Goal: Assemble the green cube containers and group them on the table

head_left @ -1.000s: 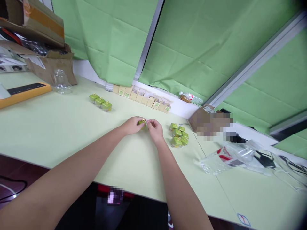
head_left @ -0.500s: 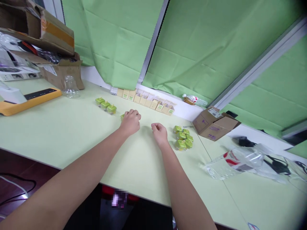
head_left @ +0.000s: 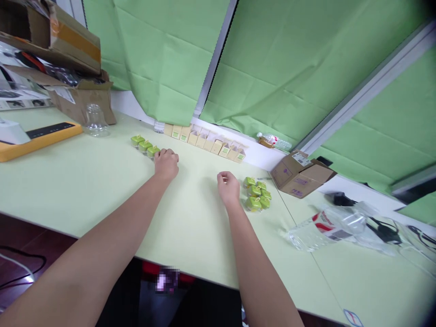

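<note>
My left hand [head_left: 166, 163] is closed, palm down, at the right end of a short row of small clear boxes with green lids [head_left: 145, 146]. Its fingers hide the green-lidded box beneath them, which peeked out of the same hand earlier. The nearest lid of the row [head_left: 153, 151] is right beside my fingertips. My right hand [head_left: 229, 187] hovers over the table with its fingers curled together, and nothing shows in them. Just to its right stands a cluster of several more green-lidded boxes [head_left: 254, 203], each with a yellow loop on top.
Small tan cartons [head_left: 217, 146] line the wall. A cardboard box [head_left: 299, 175] and a large clear bottle [head_left: 323, 227] are on the right. A yellow power strip [head_left: 51, 140], a clear jar [head_left: 96, 121] and stacked cardboard boxes [head_left: 80, 100] occupy the left. A small bottle [head_left: 274, 141] lies on the ledge.
My left hand has moved left with the green-lidded box, up to the end of the row. My right hand has stayed nearly in place, and the view has shifted slightly.
</note>
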`<state>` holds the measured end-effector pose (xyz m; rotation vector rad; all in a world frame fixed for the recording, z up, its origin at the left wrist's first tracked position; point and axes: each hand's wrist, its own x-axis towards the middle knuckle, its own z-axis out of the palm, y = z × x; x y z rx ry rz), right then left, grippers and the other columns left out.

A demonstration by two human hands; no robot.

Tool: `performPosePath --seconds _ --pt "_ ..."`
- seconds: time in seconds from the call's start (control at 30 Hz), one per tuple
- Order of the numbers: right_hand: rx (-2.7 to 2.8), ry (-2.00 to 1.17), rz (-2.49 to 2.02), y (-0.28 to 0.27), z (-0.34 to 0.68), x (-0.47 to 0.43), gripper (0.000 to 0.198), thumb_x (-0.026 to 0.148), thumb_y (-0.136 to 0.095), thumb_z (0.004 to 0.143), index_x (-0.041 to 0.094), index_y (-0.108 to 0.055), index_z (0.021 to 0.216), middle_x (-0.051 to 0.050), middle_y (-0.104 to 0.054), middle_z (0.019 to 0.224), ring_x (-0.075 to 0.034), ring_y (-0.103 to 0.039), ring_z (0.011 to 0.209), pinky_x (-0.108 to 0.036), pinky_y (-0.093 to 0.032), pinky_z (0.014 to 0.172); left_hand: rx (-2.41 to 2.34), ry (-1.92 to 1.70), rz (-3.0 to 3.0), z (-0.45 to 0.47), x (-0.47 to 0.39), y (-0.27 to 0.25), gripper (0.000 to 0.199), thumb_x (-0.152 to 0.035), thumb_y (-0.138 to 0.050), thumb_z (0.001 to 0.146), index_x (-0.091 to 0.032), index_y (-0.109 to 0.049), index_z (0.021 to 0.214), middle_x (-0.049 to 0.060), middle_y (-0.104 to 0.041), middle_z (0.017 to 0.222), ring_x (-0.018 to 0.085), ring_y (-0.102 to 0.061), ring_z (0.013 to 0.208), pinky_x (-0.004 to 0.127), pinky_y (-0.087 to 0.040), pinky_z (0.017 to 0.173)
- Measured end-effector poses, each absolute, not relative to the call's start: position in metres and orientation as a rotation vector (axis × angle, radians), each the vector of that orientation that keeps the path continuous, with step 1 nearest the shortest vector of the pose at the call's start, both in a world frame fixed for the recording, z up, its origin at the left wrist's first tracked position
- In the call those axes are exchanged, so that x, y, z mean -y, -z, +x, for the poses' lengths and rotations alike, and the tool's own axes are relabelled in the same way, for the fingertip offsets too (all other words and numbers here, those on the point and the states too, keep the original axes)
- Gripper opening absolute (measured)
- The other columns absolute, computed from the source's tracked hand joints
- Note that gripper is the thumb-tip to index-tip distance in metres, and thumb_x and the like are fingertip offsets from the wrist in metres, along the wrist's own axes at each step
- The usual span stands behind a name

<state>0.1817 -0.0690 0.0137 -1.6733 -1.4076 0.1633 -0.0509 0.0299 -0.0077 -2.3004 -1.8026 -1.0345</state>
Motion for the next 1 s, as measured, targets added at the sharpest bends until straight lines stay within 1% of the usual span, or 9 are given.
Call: performPosePath --seconds 0.13,0.23,0.43,0.57,0.67,0.73,0.8,0.9,1.0 --pt "1.355 0.453 -1.812 -0.041 0.200 0.084 0.030 0.024 -0.049 0.083 0.015 -0.068 0.104 -0.017 -0.064 0.109 -0.031 -0.053 0.104 -0.044 -0.038 0.091 1.836 1.072 -2.185 -0.052 -0.032 0.010 0.028 -0.005 -0.054 0.068 -0.022 -0.071 0.081 0.012 -0.062 0.104 0.031 -0.049 0.106 0.049 -0.033 0.096" --pt "1.125 0.562 -1.984 -0.049 0.219 0.093 0.033 0.017 -0.049 0.077 0.018 -0.070 0.102 -0.017 -0.064 0.111 -0.036 -0.049 0.110 -0.048 -0.036 0.089 1.843 1.143 -2.151 -0.054 -0.034 0.011 0.030 -0.003 -0.052 0.068 -0.023 -0.071 0.081 0.011 -0.062 0.107 0.031 -0.049 0.108 0.049 -0.033 0.099" --pt "1.028 0.299 -2.129 -0.029 0.239 0.092 0.026 0.020 -0.049 0.075 0.019 -0.071 0.089 -0.013 -0.067 0.090 -0.027 -0.058 0.081 -0.038 -0.040 0.073 1.891 1.319 -2.089 -0.066 -0.044 0.015 0.030 -0.004 -0.055 0.065 -0.023 -0.070 0.082 0.009 -0.060 0.118 0.031 -0.048 0.117 0.053 -0.027 0.109" --pt "1.021 0.310 -1.999 -0.025 0.232 0.087 0.024 0.024 -0.047 0.076 0.020 -0.070 0.081 -0.009 -0.067 0.080 -0.024 -0.058 0.075 -0.037 -0.041 0.074 1.956 1.395 -2.075 -0.074 -0.046 0.011 0.033 -0.003 -0.055 0.063 -0.023 -0.069 0.085 0.009 -0.057 0.123 0.031 -0.046 0.123 0.055 -0.022 0.115" --pt "1.036 0.123 -1.828 -0.025 0.216 0.081 0.023 0.026 -0.048 0.075 0.020 -0.070 0.082 -0.005 -0.067 0.074 -0.021 -0.058 0.068 -0.036 -0.044 0.075 1.935 1.507 -1.998 -0.068 -0.037 -0.001 0.039 -0.001 -0.053 0.065 -0.020 -0.067 0.097 0.012 -0.046 0.138 0.034 -0.032 0.137 0.057 -0.014 0.119" --pt "1.060 -0.055 -1.648 -0.024 0.202 0.077 0.025 0.029 -0.049 0.075 0.018 -0.068 0.086 -0.005 -0.067 0.076 -0.020 -0.059 0.069 -0.034 -0.046 0.072 1.789 1.570 -2.044 -0.055 -0.027 -0.008 0.044 -0.002 -0.053 0.068 -0.019 -0.063 0.107 0.013 -0.036 0.148 0.035 -0.021 0.144 0.058 -0.011 0.120" --pt "1.096 -0.174 -1.461 -0.023 0.190 0.075 0.027 0.033 -0.049 0.077 0.017 -0.066 0.090 -0.007 -0.068 0.085 -0.020 -0.060 0.075 -0.032 -0.048 0.071 1.521 1.555 -2.306 -0.035 -0.016 -0.010 0.042 -0.005 -0.052 0.073 -0.019 -0.061 0.112 0.012 -0.037 0.148 0.031 -0.025 0.144 0.052 -0.018 0.121" --pt "1.153 -0.164 -1.404 -0.020 0.182 0.074 0.030 0.033 -0.054 0.074 0.018 -0.064 0.098 -0.008 -0.067 0.104 -0.020 -0.061 0.089 -0.032 -0.049 0.076 1.188 1.536 -2.795 -0.004 -0.002 -0.003 0.032 -0.017 -0.055 0.081 -0.021 -0.061 0.113 0.010 -0.049 0.140 0.026 -0.041 0.134 0.044 -0.032 0.116" --pt "1.199 -0.356 -1.560 -0.010 0.180 0.071 0.027 0.031 -0.058 0.070 0.020 -0.065 0.093 -0.006 -0.068 0.100 -0.022 -0.061 0.090 -0.034 -0.048 0.082 1.336 1.609 -3.164 0.013 0.004 0.007 0.041 -0.027 -0.059 0.082 -0.020 -0.055 0.122 0.011 -0.057 0.130 0.025 -0.054 0.122 0.043 -0.042 0.108"
